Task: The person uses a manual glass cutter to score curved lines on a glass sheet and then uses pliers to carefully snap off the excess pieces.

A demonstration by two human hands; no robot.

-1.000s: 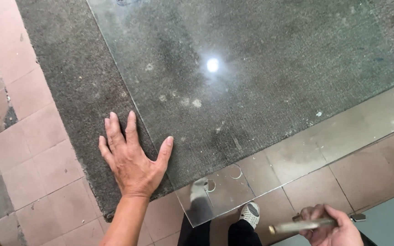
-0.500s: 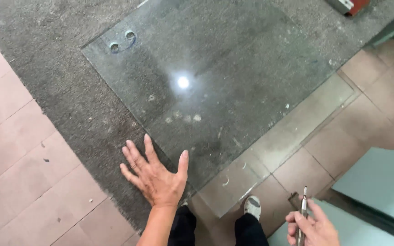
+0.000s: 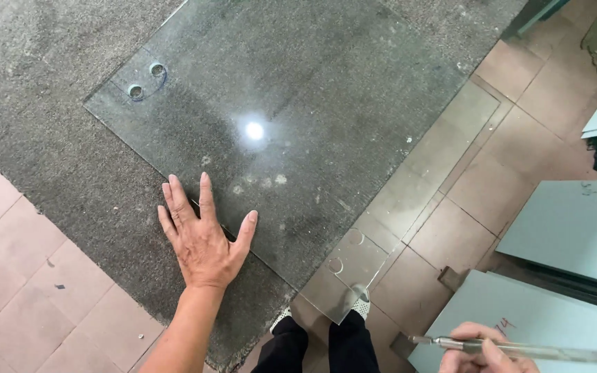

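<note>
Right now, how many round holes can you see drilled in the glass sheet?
4: two side by side at the far left corner, two at the near corner by the feet. Glare may hide others.

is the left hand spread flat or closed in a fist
Spread flat. The left hand lies palm down with fingers fanned apart, across the near edge of the glass sheet on the grey mat.

1. A dark grey carpet mat (image 3: 50, 159) covers most of the floor.
2. Reddish-brown floor tiles (image 3: 22, 276) lie bare at the near left and on the right.
3. Pale glass sheets (image 3: 568, 221) lie stacked at the right edge.
4. An overhead lamp glints as one bright white spot (image 3: 254, 130).
</note>
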